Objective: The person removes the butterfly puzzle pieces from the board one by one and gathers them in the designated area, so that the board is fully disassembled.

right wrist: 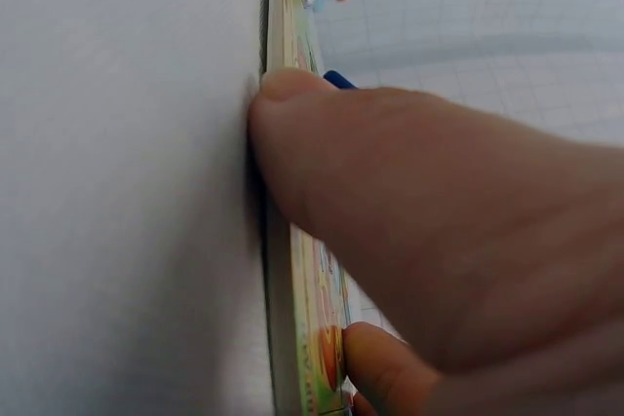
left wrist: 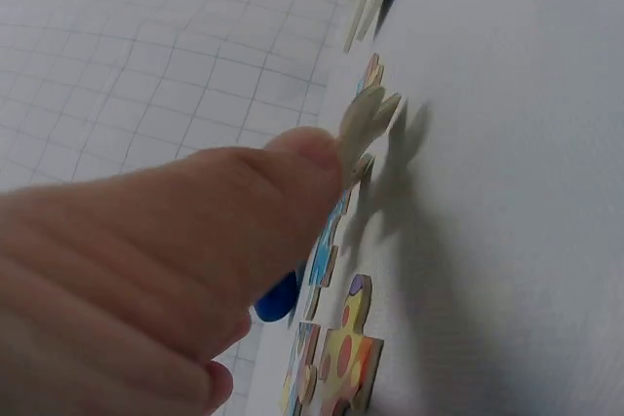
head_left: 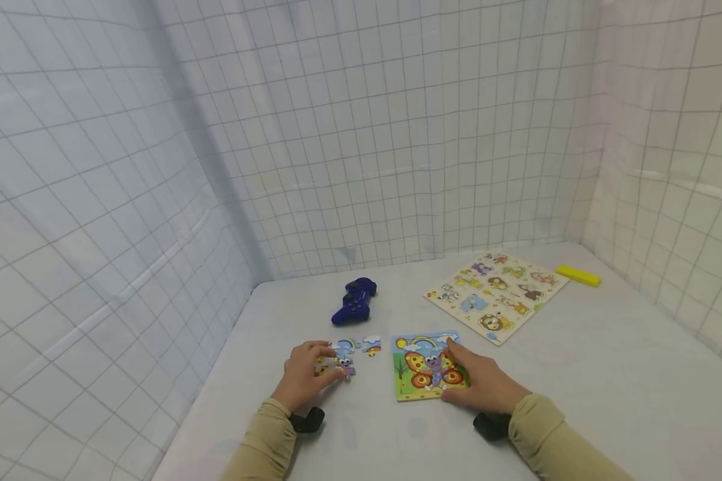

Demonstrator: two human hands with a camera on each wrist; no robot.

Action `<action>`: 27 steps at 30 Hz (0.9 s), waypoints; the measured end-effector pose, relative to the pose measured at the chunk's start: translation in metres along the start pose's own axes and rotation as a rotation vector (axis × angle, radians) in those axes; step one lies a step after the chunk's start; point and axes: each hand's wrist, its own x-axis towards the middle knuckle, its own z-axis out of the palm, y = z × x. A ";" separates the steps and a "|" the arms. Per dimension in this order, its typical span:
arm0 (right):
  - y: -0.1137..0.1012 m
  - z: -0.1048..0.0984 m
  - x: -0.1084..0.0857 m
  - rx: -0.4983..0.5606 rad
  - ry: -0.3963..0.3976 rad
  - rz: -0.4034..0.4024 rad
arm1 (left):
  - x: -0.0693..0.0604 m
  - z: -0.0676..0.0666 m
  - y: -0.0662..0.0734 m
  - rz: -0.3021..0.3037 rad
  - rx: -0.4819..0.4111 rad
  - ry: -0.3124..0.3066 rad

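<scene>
My left hand [head_left: 303, 375] pinches a jigsaw piece [left wrist: 363, 129] between thumb and fingers, lifted a little off the table with its plain wooden back toward the left wrist camera. Around and below that hand lie several loose jigsaw pieces [left wrist: 343, 353], some with rainbow and cloud parts [head_left: 371, 345]. To their right is a square butterfly puzzle board [head_left: 408, 377], lying flat with its picture up. My right hand [head_left: 487, 384] grips the board's right side, thumb at the near edge and fingers toward the far right corner. The hand covers part of that side.
A dark blue game controller [head_left: 356, 302] lies behind the loose pieces. At the back right are a wooden animal puzzle board [head_left: 487, 304], set at an angle, and a yellow bar-shaped object [head_left: 579, 275]. White gridded sheets [head_left: 361, 133] hang around the table's back and sides.
</scene>
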 end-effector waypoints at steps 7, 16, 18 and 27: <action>0.001 -0.001 0.000 0.006 0.000 0.011 | 0.001 -0.001 -0.001 -0.014 0.082 -0.078; 0.003 0.001 0.002 0.005 -0.004 -0.010 | -0.004 -0.007 0.000 -0.051 0.052 -0.128; 0.003 0.002 0.003 0.006 -0.003 -0.011 | -0.005 -0.008 0.000 -0.053 0.050 -0.132; 0.002 0.001 0.002 0.002 -0.004 -0.007 | -0.004 -0.007 -0.001 -0.056 0.048 -0.137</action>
